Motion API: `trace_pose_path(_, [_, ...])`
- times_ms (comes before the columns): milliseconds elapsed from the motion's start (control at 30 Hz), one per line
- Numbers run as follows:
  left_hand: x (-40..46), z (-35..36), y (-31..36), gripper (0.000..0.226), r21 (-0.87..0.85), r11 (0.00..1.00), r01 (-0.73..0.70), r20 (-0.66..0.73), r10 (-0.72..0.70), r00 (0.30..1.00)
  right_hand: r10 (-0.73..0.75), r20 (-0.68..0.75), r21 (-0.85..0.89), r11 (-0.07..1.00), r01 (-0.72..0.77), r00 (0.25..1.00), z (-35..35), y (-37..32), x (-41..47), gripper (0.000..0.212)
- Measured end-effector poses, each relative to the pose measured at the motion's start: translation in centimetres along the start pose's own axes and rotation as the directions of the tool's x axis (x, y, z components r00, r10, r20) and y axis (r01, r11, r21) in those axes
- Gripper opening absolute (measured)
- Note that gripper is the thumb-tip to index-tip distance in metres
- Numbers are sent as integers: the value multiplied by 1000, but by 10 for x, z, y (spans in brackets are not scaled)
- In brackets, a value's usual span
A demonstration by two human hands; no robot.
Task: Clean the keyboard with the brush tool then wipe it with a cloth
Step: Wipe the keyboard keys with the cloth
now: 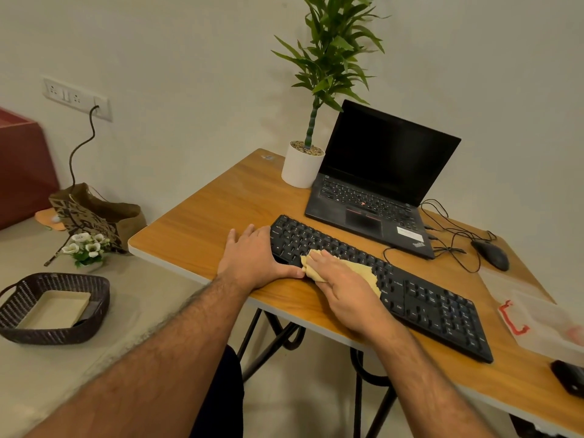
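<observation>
A plain pale wall is backing a wood-grain folding table on black metal legs. An open ThinkPad laptop, screen dark, is sitting toward the table's far edge, with a potted plant at the far left corner. The black keyboard is lying along the near edge. The right hand is pressing a tan cloth flat onto the keys with straightened fingers, while the left hand is resting, fingers extended, against the keyboard's left end, thumb touching its front edge. A wired mouse is lying near the right edge. A clear bag there is running out of view, its contents unclear; a dark object at the near right is likewise cut off. Beside the table, a wicker basket is resting on a grey surface.
</observation>
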State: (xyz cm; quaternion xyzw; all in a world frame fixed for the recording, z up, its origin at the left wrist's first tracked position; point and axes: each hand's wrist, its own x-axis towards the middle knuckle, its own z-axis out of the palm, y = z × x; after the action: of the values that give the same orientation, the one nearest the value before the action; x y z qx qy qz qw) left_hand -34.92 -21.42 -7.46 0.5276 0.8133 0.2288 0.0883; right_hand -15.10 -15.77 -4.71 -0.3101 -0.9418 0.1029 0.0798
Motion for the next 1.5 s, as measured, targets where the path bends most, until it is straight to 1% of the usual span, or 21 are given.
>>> trace_pose_path(167, [0, 1, -1, 124, 0, 1000, -6, -7, 6, 1000, -2, -2, 9, 1000, 2, 1000, 1, -6, -7, 47])
trace_pose_path(367, [0, 0, 0, 125, 7, 1000, -2, -7, 2, 1000, -33, 32, 42, 999, 32, 999, 6, 0, -22, 46])
trace_pose_path(600, [-2, -1, 1, 120, 3, 1000, -2, -12, 2, 1000, -51, 19, 11, 999, 51, 999, 11, -1, -35, 46])
trace_pose_path(733, [0, 2, -2, 124, -3, 1000, 1, -17, -1, 1000, -45, 61, 89, 995, 39, 997, -2, 2, -44, 44])
trace_pose_path(800, [1, 2, -3, 133, 28, 1000, 4, -15, -4, 1000, 1, 32, 163, 987, -6, 999, -16, 9, -45, 40])
trace_pose_path(833, [1, 2, -2, 137, 45, 999, 6, -17, -5, 1000, 41, -29, 189, 981, -35, 999, -25, 13, -44, 38])
trace_pose_path(867, [-1, 2, 1, 139, 57, 998, 4, -28, -2, 1000, 77, -129, 215, 975, -48, 989, -35, 18, -42, 35])
trace_pose_path(900, [-3, 3, 7, 141, 65, 998, 3, -40, 0, 999, 124, -240, 258, 964, -59, 963, -46, 23, -37, 31])
trace_pose_path(933, [-6, 5, 14, 142, 70, 998, 2, -48, 1, 999, 195, -339, 322, 943, -81, 920, -56, 29, -31, 28])
trace_pose_path(967, [-9, 7, 21, 144, 72, 997, 4, -50, 0, 999, 287, -402, 400, 909, -115, 870, -64, 38, -21, 26])
trace_pose_path(1033, [-12, 15, 31, 147, 78, 997, 25, -54, -21, 998, 453, -429, 519, 832, -197, 782, -75, 54, 1, 23])
trace_pose_path(1067, [-14, 18, 33, 148, 82, 996, 44, -58, -39, 998, 487, -423, 523, 820, -233, 764, -76, 60, 11, 25])
trace_pose_path(1100, [-13, 20, 33, 149, 86, 994, 62, -60, -57, 997, 488, -415, 494, 830, -261, 768, -74, 64, 22, 27])
trace_pose_path(1167, [-13, 21, 31, 151, 95, 993, 76, -65, -70, 995, 443, -352, 416, 863, -287, 825, -64, 64, 40, 29])
trace_pose_path(1233, [-13, 23, 29, 151, 94, 993, 74, -79, -66, 995, 384, -235, 359, 888, -288, 893, -46, 57, 53, 31])
trace_pose_path(1300, [-12, 23, 30, 151, 86, 993, 77, -84, -69, 994, 334, -111, 272, 916, -295, 936, -27, 50, 63, 32])
trace_pose_path(1367, [-12, 24, 30, 150, 88, 993, 81, -88, -73, 993, 286, -75, 169, 948, -270, 955, -15, 40, 67, 33])
trace_pose_path(1400, [-12, 24, 31, 150, 91, 992, 84, -87, -76, 993, 242, -77, 127, 965, -231, 967, -13, 38, 67, 34])
trace_pose_path(1467, [-13, 22, 31, 149, 93, 992, 89, -85, -81, 993, 160, -51, 78, 985, -156, 986, -13, 41, 63, 37])
trace_pose_path(1500, [-13, 22, 31, 149, 94, 992, 89, -87, -81, 993, 151, -43, 68, 987, -148, 988, -15, 47, 59, 38])
